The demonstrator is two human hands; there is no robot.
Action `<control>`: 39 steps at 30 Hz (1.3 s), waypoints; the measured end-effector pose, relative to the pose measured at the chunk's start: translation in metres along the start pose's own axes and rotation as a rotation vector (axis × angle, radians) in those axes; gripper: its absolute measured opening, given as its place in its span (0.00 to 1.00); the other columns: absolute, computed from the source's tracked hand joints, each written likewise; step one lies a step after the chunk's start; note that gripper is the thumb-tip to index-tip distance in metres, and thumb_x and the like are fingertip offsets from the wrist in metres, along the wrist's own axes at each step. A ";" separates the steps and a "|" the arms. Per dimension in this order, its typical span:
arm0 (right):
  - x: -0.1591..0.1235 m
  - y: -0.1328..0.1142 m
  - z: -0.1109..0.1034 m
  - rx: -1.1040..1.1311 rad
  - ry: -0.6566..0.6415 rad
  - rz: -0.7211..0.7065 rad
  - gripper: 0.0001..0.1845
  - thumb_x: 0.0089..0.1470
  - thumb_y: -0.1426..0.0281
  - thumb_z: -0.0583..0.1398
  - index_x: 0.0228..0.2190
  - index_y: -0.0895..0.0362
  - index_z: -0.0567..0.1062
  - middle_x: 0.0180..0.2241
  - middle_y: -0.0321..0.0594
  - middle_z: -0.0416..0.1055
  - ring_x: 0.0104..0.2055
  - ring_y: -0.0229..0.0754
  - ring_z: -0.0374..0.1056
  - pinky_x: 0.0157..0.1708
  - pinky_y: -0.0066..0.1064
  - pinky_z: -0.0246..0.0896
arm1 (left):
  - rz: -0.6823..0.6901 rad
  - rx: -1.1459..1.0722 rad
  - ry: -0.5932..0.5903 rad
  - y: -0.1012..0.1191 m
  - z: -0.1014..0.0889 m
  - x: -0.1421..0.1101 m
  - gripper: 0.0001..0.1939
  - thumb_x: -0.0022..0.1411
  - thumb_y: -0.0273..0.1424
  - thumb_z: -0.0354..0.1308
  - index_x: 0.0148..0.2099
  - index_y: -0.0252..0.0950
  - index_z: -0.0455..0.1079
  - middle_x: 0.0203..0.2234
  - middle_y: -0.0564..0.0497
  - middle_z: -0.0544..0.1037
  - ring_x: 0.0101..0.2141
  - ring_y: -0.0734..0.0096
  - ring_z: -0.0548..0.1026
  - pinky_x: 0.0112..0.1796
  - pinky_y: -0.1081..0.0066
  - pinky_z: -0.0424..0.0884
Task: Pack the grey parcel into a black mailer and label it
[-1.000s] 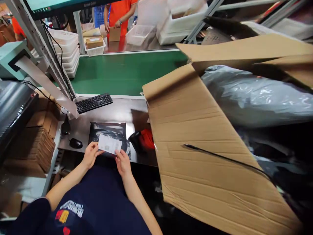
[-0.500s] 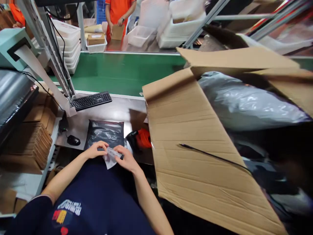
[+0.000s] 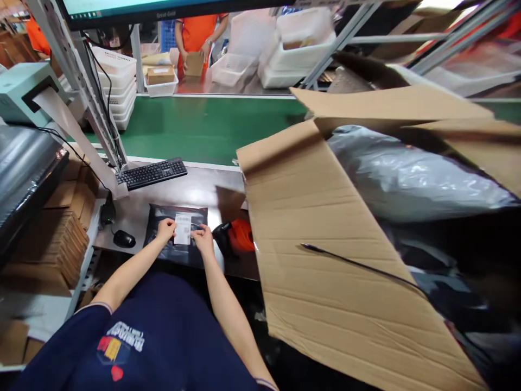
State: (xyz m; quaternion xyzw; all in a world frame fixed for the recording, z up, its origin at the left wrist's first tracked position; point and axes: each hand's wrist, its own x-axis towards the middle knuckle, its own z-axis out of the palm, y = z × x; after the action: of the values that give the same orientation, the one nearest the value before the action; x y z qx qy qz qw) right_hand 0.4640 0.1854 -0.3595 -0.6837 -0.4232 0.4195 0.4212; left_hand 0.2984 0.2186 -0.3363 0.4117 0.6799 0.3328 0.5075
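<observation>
A white printed shipping label [image 3: 183, 228] is stretched flat over a dark plastic mailer bag [image 3: 163, 252] on the metal bench. My left hand [image 3: 166, 230] pinches the label's left edge. At its right edge, my right hand [image 3: 203, 238] has fingers closed on the label. Whether the label touches the bag beneath is hard to tell. Just right of the bag lies an orange and black handheld scanner [image 3: 236, 236], partly hidden by cardboard.
A large open cardboard box [image 3: 309, 217] holding grey bags fills the right. Left of the bag are a mouse [image 3: 124, 239] and a keyboard [image 3: 152, 172]. A green conveyor [image 3: 195, 127] runs behind the bench. Across it stands a person in orange [image 3: 199, 38].
Both hands have moved forward over the mailer bag with the label. The label, folded and tilted before, is now spread flat between them. The camera view has tipped slightly upward.
</observation>
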 end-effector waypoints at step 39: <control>-0.061 0.063 -0.050 -0.180 -0.041 0.067 0.47 0.54 0.41 0.47 0.63 0.59 0.69 0.63 0.65 0.66 0.69 0.63 0.60 0.68 0.51 0.57 | 0.607 0.782 -0.317 -0.028 0.010 -0.028 0.52 0.57 0.52 0.66 0.76 0.35 0.54 0.73 0.31 0.51 0.73 0.33 0.43 0.68 0.34 0.28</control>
State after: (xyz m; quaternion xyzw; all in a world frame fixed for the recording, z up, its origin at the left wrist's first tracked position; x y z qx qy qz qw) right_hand 0.5070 0.0995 -0.3904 -0.7239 -0.4447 0.4074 0.3349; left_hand 0.3059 0.1812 -0.3519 0.7945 0.5182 0.1200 0.2930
